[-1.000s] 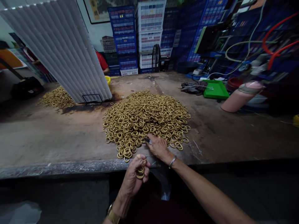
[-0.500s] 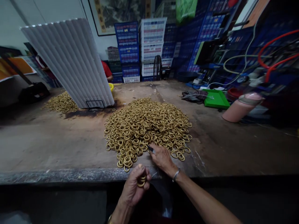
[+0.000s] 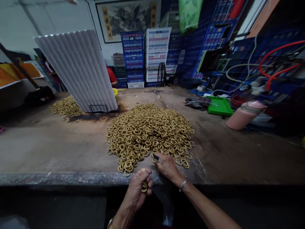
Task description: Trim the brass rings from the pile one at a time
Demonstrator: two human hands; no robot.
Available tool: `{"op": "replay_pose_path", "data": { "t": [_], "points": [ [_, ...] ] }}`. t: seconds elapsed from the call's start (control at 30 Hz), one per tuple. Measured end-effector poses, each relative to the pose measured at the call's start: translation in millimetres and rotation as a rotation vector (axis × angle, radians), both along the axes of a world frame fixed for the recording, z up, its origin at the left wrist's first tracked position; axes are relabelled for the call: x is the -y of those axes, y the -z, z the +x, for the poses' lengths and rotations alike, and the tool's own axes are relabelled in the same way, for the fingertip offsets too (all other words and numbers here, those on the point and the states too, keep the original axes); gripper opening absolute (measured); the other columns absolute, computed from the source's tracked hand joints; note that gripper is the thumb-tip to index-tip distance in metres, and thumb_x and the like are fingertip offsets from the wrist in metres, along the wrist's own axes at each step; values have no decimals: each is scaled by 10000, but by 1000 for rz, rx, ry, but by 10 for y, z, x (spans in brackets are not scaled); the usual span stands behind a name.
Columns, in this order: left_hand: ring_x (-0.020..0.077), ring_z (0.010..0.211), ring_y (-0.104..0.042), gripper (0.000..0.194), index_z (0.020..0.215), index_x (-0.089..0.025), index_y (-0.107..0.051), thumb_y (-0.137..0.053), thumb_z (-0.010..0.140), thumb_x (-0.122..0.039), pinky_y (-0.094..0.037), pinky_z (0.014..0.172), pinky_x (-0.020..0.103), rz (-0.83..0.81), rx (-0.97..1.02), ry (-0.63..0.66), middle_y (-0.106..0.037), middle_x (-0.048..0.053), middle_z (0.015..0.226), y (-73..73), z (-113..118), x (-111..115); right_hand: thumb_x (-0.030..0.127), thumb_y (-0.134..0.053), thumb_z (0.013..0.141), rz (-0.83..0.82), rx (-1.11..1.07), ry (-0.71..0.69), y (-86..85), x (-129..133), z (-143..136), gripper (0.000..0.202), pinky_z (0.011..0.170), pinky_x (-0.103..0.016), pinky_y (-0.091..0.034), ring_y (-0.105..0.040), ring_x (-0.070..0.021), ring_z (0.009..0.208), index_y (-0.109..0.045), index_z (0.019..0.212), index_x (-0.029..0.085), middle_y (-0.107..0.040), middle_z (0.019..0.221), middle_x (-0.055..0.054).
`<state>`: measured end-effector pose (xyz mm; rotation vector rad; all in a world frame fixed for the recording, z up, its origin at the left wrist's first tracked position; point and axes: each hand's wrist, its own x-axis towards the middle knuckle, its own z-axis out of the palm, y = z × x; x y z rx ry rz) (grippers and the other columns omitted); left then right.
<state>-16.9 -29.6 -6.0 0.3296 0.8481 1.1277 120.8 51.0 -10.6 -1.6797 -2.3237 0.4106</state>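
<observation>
A broad heap of brass-coloured rings (image 3: 147, 127) lies on the worn table (image 3: 59, 146). Below its front edge, my left hand (image 3: 138, 189) is curled, palm up, around a few of these rings (image 3: 144, 187). My right hand (image 3: 168, 167) reaches to the near side of the heap, with its fingers bent together and pointing left. A small dark piece (image 3: 156, 157) shows at its thumb and fingertips; whether it is worn or held I cannot tell. One ring lies right by those fingertips, and the fingers' undersides are hidden.
A ribbed pale panel (image 3: 78, 70) stands in a black wire holder (image 3: 98, 109), with a second ring heap (image 3: 65, 106) behind it. Another person's red sleeve (image 3: 111, 76) shows there. To the right are a green tray (image 3: 219, 106) and a pink bottle (image 3: 245, 115); stacked crates (image 3: 157, 41) stand behind.
The view has tilted up slightly. My right hand stays at the heap's near edge, its fingers shifted a little toward me. The left hand keeps its rings, almost unmoved.
</observation>
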Motion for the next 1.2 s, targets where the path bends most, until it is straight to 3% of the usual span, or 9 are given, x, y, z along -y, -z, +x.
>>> {"op": "replay_pose_path", "data": {
  "t": [0.3,0.47,0.67,0.9,1.2],
  "points": [
    [53,455,-429,276,746,-139,-509,-685,645,-325,-275,371,150,0,-106,-35,-428,-58,541,-66,36,23,326,-456,817,-10,-56,80,6,-30,14,277,627,-231,-342,-605,-165,762,-498,1066,212,-660,819,-33],
    [57,458,-428,265,735,-140,-514,-663,665,-348,-277,364,152,37,-182,-43,-433,-56,543,-56,48,12,401,-388,853,-12,85,50,-88,-28,-64,268,616,-246,-343,-612,-182,791,-563,960,229,-663,828,-44],
    [56,447,-419,295,719,-152,-509,-656,665,-402,-270,361,147,54,-283,-48,-431,-59,534,4,26,-14,305,-442,821,-39,165,75,-187,-88,-134,203,641,-268,-371,-615,-205,821,-605,883,201,-668,842,-77],
    [61,413,-416,373,798,-173,-510,-646,646,-486,-281,350,148,112,-390,-51,-433,-69,512,73,43,-157,229,-480,770,11,139,70,-159,-144,-166,166,632,-265,-375,-620,-208,799,-632,821,187,-675,807,-76],
    [66,421,-442,360,855,-172,-513,-642,661,-447,-307,356,152,135,-417,-81,-454,-69,538,-9,7,-285,230,-432,800,-41,122,-56,-140,-78,64,197,637,-236,-337,-601,-167,800,-599,901,206,-666,837,-48]
  ]
}}
